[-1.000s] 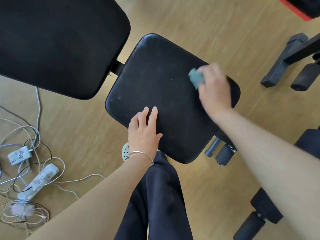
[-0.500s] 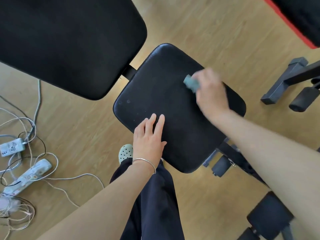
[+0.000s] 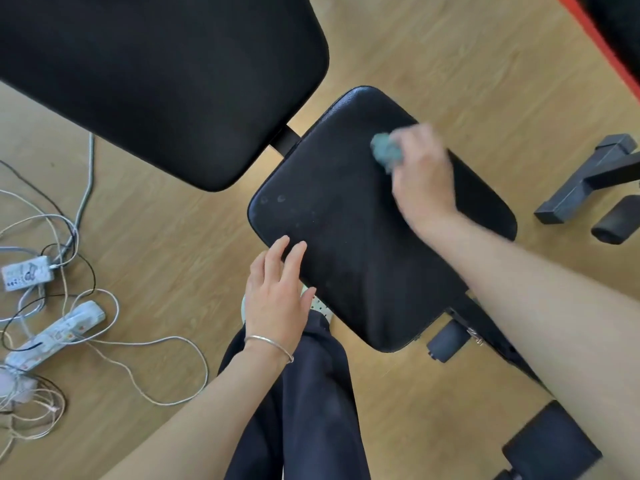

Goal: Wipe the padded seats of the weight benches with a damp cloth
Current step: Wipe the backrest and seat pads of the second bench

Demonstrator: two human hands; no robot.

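A black padded seat (image 3: 349,244) of a weight bench fills the middle of the view, with the larger black back pad (image 3: 156,81) above it at the left. My right hand (image 3: 420,178) is blurred and closed around a bunched blue-green cloth (image 3: 386,152), which it presses on the seat's upper right part. My left hand (image 3: 277,296) lies flat with fingers apart, its fingertips on the seat's near left edge. A few pale smudges show on the seat's left corner.
Wooden floor all around. Power strips (image 3: 55,336) and tangled white and black cables (image 3: 52,237) lie at the left. A second bench's black frame foot (image 3: 585,181) and foam roller (image 3: 616,225) are at the right, a red-edged pad (image 3: 609,36) top right. My dark trousers (image 3: 304,403) are below.
My right hand with the cloth has slid a little left and up across the seat. The camera has shifted, so the bench sits lower and further right in view. The left hand stays put.
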